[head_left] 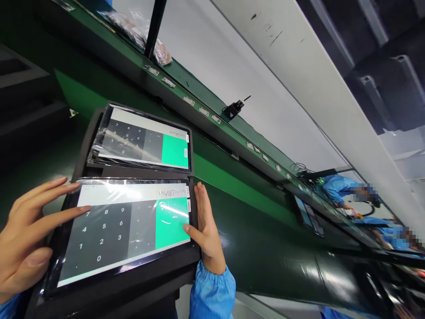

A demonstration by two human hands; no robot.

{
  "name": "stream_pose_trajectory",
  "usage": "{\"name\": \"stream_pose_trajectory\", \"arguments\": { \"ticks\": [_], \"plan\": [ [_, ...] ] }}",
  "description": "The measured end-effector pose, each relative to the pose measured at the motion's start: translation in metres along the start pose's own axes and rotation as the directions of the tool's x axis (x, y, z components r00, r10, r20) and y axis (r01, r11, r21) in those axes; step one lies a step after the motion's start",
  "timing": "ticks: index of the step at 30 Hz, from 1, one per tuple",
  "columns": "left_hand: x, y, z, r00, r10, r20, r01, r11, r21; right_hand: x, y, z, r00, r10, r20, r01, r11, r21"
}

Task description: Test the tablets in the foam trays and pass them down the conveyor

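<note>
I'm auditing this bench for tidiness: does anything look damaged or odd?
Dark marks stand out on the white beam, against its otherwise pale surface. The film on the farther tablet looks wrinkled at its left end, not smooth.

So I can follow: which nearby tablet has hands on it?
The nearer tablet, left hand and right hand at its ends; the farther tablet has neither.

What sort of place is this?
Likely an electronics assembly or test line: film-covered tablets showing calculator-style keypads, a long green work surface running past them, and people in blue workwear further along it.
</note>
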State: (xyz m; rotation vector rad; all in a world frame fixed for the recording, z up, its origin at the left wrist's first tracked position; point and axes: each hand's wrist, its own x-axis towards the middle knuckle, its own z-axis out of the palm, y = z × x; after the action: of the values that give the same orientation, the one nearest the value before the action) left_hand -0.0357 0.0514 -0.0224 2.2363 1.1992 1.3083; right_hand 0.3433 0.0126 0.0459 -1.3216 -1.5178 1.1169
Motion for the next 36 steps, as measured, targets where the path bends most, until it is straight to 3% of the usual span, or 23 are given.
{"name": "stream_pose_trajectory", "arguments": {
  "ticks": [3, 7, 9, 11, 14, 17, 19, 29, 36],
  "plan": [
    [0.009, 0.019, -0.005, 0.997, 0.039, 0.065, -0.041, 0.999, 0.031, 0.001, 0.000, 0.003, 0.999, -0.006, -0.052, 0.010, 0.996, 0.083],
    [0.012, 0.025, -0.006, 0.993, 0.031, 0.114, -0.035, 0.999, 0.038, 0.001, -0.002, 0.007, 0.993, 0.030, -0.110, -0.022, 0.997, 0.076],
    [0.012, 0.026, -0.005, 0.994, 0.021, 0.112, -0.025, 0.999, 0.033, 0.000, -0.007, 0.010, 0.986, 0.005, -0.169, -0.006, 1.000, -0.003],
    [0.013, 0.027, -0.005, 0.994, 0.016, 0.111, -0.019, 1.000, 0.025, -0.001, -0.017, 0.015, 0.978, -0.069, -0.197, 0.030, 0.981, -0.193],
    [0.014, 0.029, -0.004, 0.994, 0.010, 0.108, -0.010, 1.000, 0.008, 0.001, -0.036, 0.026, 0.987, -0.160, -0.005, 0.137, 0.861, -0.489],
    [0.014, 0.030, -0.004, 0.994, -0.001, 0.112, 0.001, 1.000, 0.000, 0.010, -0.051, 0.039, 0.962, -0.118, 0.247, 0.245, 0.774, -0.584],
    [0.013, 0.030, -0.004, 0.994, -0.003, 0.109, 0.003, 1.000, 0.002, 0.017, -0.056, 0.045, 0.945, -0.083, 0.317, 0.270, 0.747, -0.608],
    [0.015, 0.029, -0.001, 0.995, 0.040, 0.095, -0.036, 0.998, -0.043, 0.021, -0.054, 0.049, 0.927, -0.056, 0.371, 0.319, 0.637, -0.701],
    [0.015, 0.030, -0.001, 0.995, 0.017, 0.094, -0.012, 0.998, -0.055, 0.021, -0.057, 0.050, 0.930, -0.039, 0.366, 0.302, 0.650, -0.698]
  ]
}}
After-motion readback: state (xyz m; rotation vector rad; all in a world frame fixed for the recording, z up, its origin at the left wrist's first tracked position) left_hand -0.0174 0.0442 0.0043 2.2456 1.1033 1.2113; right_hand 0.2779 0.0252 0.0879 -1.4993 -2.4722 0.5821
